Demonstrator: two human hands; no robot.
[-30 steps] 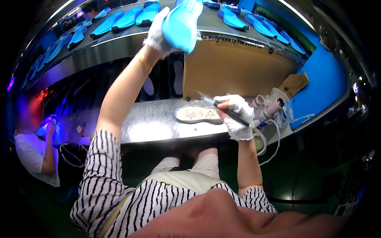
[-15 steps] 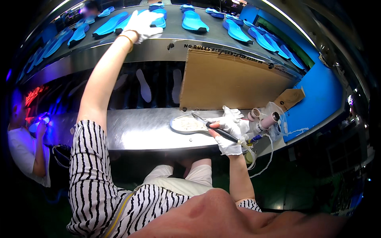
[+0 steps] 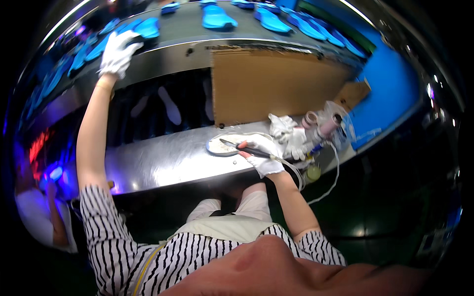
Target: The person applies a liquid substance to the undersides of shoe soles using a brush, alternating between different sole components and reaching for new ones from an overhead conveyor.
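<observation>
My left hand [image 3: 117, 55], in a white glove, is stretched out over the far belt. Its fingers are apart beside a blue shoe sole [image 3: 147, 28]; whether they touch any sole is blurred. A partly white-gloved right hand [image 3: 262, 157] with bare fingertips grips a slim black-handled tool [image 3: 257, 152] with a pointed metal tip, and a white cable [image 3: 296, 170] trails from its rear. The tip is over a pale, rounded, sole-shaped piece [image 3: 216, 146] with a bluish rim. That piece lies on the metal bench, partly hidden by my right hand.
Several more blue soles [image 3: 218, 18] lie along the dark belt [image 3: 185, 24]. Between belt and metal bench [image 3: 163, 170] stands a cardboard sheet [image 3: 276, 89]. White gloves [image 3: 282, 127], a pink-topped bottle [image 3: 330, 126] and a tape roll [image 3: 309, 119] crowd the right end. Another person [image 3: 42, 217] sits at far left.
My left hand has moved left along the belt. The view has shifted, and my right hand with the tool is now left of the loose white gloves.
</observation>
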